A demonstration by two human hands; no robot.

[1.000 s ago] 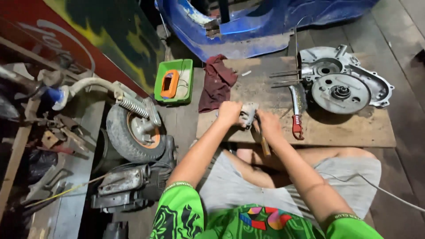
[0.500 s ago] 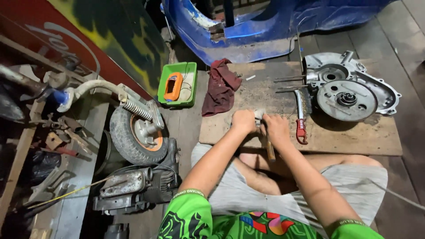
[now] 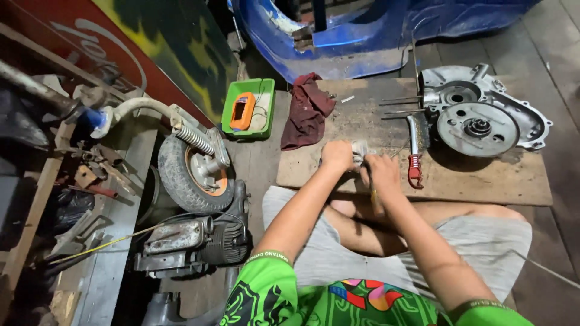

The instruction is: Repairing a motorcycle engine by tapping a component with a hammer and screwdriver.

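One wheel (image 3: 194, 172), one rag (image 3: 306, 110), one tray (image 3: 248, 109).

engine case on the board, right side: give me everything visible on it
The engine case is a bare, dull grey cast-metal housing lying flat at the far right of the wooden board. Its outline is irregular, with lugs along the rim. A round plate with several holes and a dark central hub sits in it; behind that is a smaller round recess. Thin studs project leftward from its left edge. A red-handled wire brush lies just left. Neither hand touches it.
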